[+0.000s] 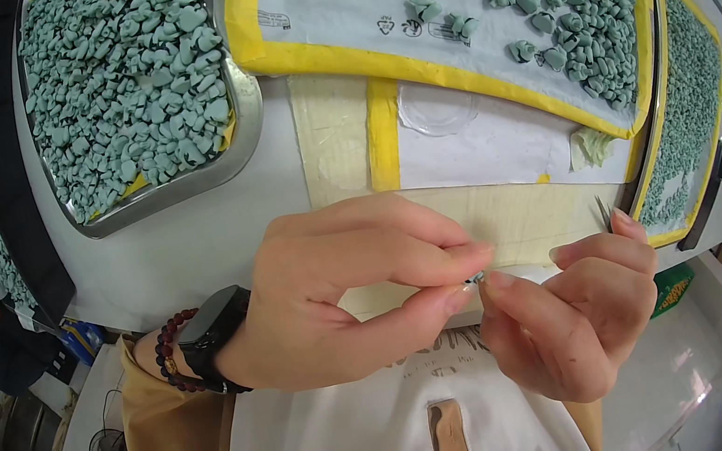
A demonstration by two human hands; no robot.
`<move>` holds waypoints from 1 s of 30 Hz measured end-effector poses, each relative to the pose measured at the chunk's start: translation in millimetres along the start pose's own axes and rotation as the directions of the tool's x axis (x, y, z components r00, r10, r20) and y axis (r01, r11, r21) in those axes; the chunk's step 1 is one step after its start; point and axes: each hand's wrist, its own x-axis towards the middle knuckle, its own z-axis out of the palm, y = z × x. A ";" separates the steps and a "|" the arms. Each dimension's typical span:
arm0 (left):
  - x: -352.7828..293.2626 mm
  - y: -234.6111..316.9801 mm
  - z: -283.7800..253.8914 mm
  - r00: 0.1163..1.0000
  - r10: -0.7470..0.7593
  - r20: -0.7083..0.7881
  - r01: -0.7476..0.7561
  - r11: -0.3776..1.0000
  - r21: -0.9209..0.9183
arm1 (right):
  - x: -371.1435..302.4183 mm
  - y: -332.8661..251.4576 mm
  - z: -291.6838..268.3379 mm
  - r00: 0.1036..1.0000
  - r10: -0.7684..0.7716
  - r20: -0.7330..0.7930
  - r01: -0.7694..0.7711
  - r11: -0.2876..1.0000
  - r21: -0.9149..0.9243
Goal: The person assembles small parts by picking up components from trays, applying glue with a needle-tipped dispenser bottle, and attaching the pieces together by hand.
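My left hand (361, 282), with a black watch and a beaded bracelet at its wrist, is pinched between thumb and fingers. A tiny dark-green piece (475, 279) shows at its fingertips; its exact shape is mostly hidden. The thumb and forefinger of my right hand (569, 315) meet the same piece from the right, and its other fingers curl upward. Thin pointed metal tips, like tweezers (603, 212), stick out behind the right fingers; whether that hand holds them I cannot tell. Both hands are above the table's near edge, over my white apron (339, 446).
A metal tray (212, 178) heaped with small green pieces stands at far left. A yellow-edged board (329, 23) bears clusters of folded green pieces. Another yellow-edged tray (716, 198) of smaller pieces lies right. A cream mat (547, 210) and a clear round lid (437, 109) lie between.
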 end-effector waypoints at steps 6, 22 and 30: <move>0.3 2.9 -0.4 0.999 0.039 0.010 -0.039 0.999 0.029 | -1.9 -3.0 1.0 0.998 -0.044 -0.038 0.044 0.999 -0.024; -0.8 -1.7 1.5 0.997 0.051 -0.052 -0.055 0.996 -0.075 | -1.7 -5.0 -4.6 0.998 -0.061 0.022 0.062 0.997 -0.038; -1.1 -7.6 -1.1 0.991 0.135 0.006 -0.131 0.969 -0.209 | -0.8 6.5 2.7 0.998 0.056 0.012 -0.057 0.969 0.242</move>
